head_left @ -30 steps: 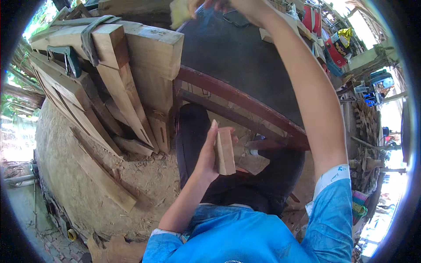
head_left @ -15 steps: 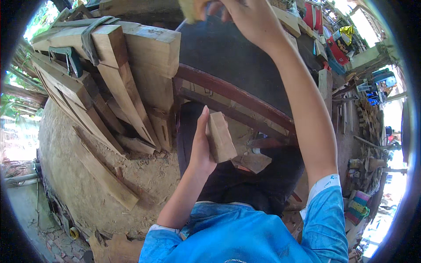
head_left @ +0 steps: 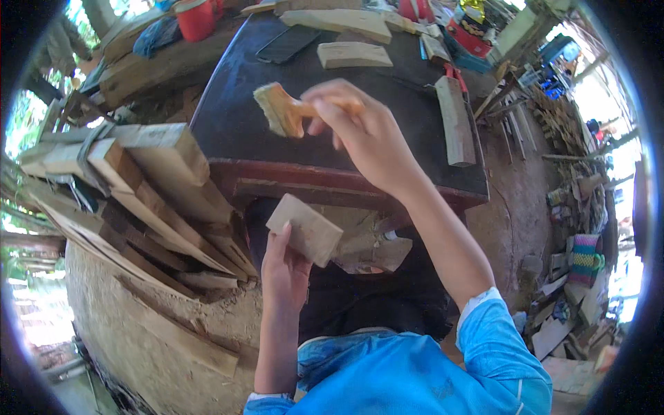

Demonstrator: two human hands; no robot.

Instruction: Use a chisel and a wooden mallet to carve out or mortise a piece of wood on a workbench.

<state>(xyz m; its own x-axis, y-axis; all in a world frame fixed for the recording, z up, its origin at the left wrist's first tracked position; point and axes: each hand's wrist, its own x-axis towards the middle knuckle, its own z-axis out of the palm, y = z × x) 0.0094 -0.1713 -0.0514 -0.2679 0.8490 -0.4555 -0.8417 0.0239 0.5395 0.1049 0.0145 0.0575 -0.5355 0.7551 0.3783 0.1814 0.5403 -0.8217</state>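
Note:
My left hand is closed round the lower end of a small rectangular wood block, its thumb lying on the broad face. The block is tilted in front of the table's near edge, above my lap. Over the dark tabletop, my right hand grips a flat brush by its handle. The brush's pale, wide bristle end points left. The two hands are apart, and the brush does not touch the block.
On the table lie a dark phone-like slab, a short wood piece, a longer shaped board and an upright-looking block at right. Thick beams lean at left. A red bucket stands behind.
My view has turned, bringing more of the tabletop into sight. The block has been turned to show its broad face. My right hand, with the brush, appears lower in the picture.

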